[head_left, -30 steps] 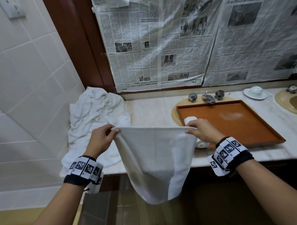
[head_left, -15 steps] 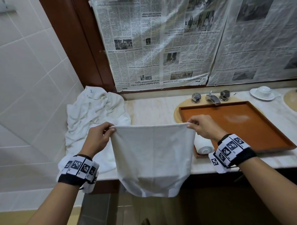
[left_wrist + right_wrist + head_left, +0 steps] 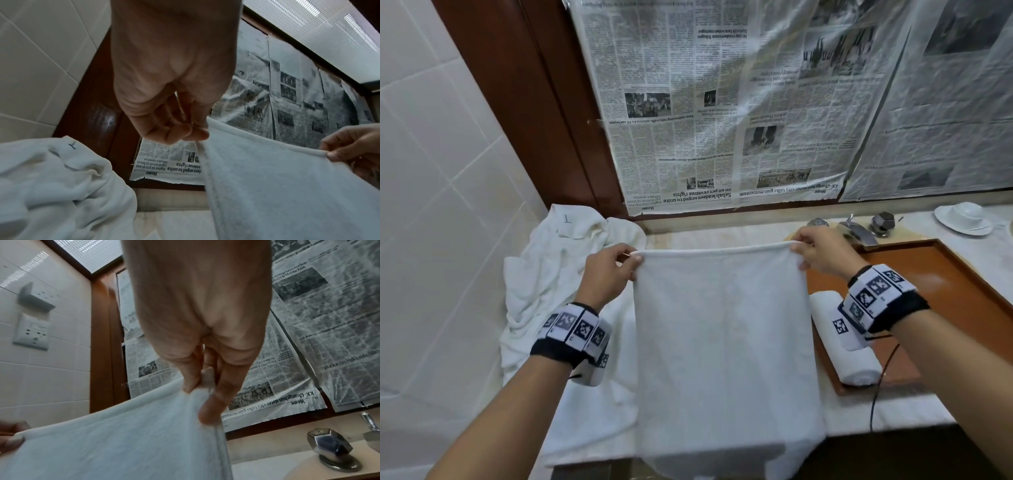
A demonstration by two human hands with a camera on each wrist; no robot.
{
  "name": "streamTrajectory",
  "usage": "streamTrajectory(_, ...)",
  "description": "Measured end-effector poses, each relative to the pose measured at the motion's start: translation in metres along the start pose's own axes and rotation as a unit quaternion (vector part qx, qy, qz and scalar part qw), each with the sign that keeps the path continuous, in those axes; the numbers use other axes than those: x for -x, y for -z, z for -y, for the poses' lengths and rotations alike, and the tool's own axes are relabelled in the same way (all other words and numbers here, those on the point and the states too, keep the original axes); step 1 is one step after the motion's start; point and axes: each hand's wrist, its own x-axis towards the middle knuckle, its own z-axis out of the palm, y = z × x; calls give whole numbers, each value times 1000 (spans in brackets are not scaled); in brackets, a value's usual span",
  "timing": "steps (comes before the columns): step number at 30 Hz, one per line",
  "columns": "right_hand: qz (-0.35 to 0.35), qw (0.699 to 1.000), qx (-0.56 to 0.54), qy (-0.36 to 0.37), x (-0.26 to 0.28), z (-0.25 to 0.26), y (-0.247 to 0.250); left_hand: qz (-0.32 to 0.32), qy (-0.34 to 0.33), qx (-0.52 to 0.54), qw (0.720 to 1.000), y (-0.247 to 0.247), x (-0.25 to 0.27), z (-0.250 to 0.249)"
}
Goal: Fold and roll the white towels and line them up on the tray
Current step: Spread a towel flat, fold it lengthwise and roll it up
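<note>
I hold a white towel (image 3: pixel 722 342) stretched out by its top edge above the counter, hanging down over the front edge. My left hand (image 3: pixel 613 270) pinches its top left corner, seen close in the left wrist view (image 3: pixel 185 131). My right hand (image 3: pixel 818 253) pinches the top right corner, thumb and fingers clamped on the cloth (image 3: pixel 205 386). One rolled white towel (image 3: pixel 849 356) lies at the near left end of the brown tray (image 3: pixel 945 274). A heap of loose white towels (image 3: pixel 558 267) sits on the counter at the left.
The tray rests over a sink with a tap (image 3: pixel 856 229) and two knobs (image 3: pixel 327 446). A white cup and saucer (image 3: pixel 964 217) stands at the back right. Newspaper (image 3: pixel 722 102) covers the mirror. A tiled wall (image 3: pixel 431 205) with sockets (image 3: pixel 30 331) closes the left side.
Both hands have pulled the towel's top edge taut and carried it forward over the counter. The towel, hanging twisted a second ago, now hangs flat and square.
</note>
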Motion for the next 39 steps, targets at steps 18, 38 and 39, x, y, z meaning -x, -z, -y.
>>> streamTrajectory(18, 17, 996, -42, -83, -239, -66, -94, 11, 110, -84, 990, -135, -213, 102)
streamTrajectory(38, 79, 995, 63, -22, -214, -39, -167, 58, 103, -66, 991, -149, -181, 115)
streamTrajectory(39, 83, 996, 43, -3, -197, -28, -170, 58, 90, -59, 992, -142, -166, 109)
